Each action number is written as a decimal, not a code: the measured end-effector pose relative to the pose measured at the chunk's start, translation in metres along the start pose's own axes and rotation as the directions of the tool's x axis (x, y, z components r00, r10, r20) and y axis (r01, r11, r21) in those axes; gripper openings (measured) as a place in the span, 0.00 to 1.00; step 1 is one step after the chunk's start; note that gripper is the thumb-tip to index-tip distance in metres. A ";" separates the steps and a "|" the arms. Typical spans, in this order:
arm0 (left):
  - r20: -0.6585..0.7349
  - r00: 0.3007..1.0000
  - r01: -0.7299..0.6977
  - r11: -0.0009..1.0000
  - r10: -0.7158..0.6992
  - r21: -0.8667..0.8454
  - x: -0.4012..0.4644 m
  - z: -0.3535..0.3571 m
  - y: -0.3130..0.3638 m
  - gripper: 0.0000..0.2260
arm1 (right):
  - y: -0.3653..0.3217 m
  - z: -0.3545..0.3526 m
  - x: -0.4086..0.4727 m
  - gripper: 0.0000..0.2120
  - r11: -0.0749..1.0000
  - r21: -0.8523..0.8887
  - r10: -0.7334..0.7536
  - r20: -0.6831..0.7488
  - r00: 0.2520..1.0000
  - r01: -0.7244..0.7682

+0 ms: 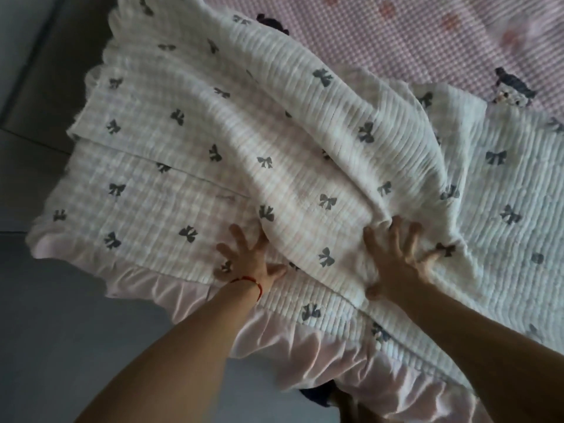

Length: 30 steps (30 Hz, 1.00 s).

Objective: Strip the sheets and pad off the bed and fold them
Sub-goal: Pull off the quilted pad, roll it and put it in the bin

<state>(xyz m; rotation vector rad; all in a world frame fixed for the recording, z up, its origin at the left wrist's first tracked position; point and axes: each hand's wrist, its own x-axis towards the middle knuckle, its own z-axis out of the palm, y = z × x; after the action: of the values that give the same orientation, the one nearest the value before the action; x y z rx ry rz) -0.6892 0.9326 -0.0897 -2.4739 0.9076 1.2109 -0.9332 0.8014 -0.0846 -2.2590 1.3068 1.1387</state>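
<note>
Forearms: both are seen reaching away from the camera onto the bed, bare to the wrist; a thin red string (255, 282) is worn around the left wrist.
Left hand: the left hand (250, 260) is laid palm down with fingers spread wide; nothing is gripped, and the fabric under it is pressed flat.
Right hand: the right hand (396, 257) is also spread palm down; its fingertips (393, 223) are dug into a bunched ridge of cloth, but whether any of it is pinched cannot be told.
Quilted sheet: a white quilted sheet (232, 148) printed with small dark bows is lying under both hands, doubled over on itself, with a fold edge running away to the left of the left hand.
Ridge: a raised, rumpled fold (351, 111) is seen running from the right hand's fingertips up and away from the person.
Ruffle: a pale pink frilled border (305, 340) is hung along the near edge of the sheet, passing under both wrists and continuing to the right of the right forearm.
Pad: a pink checked pad (412, 32) with blurred printed figures is left exposed beyond the right hand, on the far side of the sheet.
Floor: grey floor (76, 331) is visible to the left of the left forearm.
</note>
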 end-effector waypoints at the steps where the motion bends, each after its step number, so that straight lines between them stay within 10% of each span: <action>1: 0.003 1.000 -0.005 1.000 0.005 0.012 -0.002 0.000 0.001 0.48 | 0.000 0.000 0.000 0.70 1.000 0.001 0.005 -0.003 1.000 -0.005; 14: 0.369 0.915 -0.187 0.982 0.165 0.025 0.012 -0.051 -0.017 0.46 | -0.014 0.004 -0.005 0.73 0.992 -0.036 0.122 -0.038 0.992 -0.123; 20: 0.517 0.779 -0.198 0.921 0.356 -0.336 0.019 -0.126 -0.074 0.37 | -0.052 -0.007 -0.004 0.58 0.951 0.015 0.307 0.041 0.951 -0.308; 25: 0.214 0.975 0.154 0.526 0.056 -0.837 0.052 -0.211 -0.129 0.17 | -0.098 -0.050 -0.010 0.34 0.782 0.529 0.410 -0.041 0.911 -0.328; 30: 0.210 0.952 0.218 0.011 -0.223 -0.976 0.137 -0.278 -0.144 0.11 | -0.237 -0.129 -0.045 0.26 0.491 0.856 0.425 -0.398 0.813 0.162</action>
<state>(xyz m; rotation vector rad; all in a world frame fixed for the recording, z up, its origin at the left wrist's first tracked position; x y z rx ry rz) -0.3612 0.8582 -0.0299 -3.2805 -0.8691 2.1806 -0.6863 0.8812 0.0013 -1.6723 1.7461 -0.3237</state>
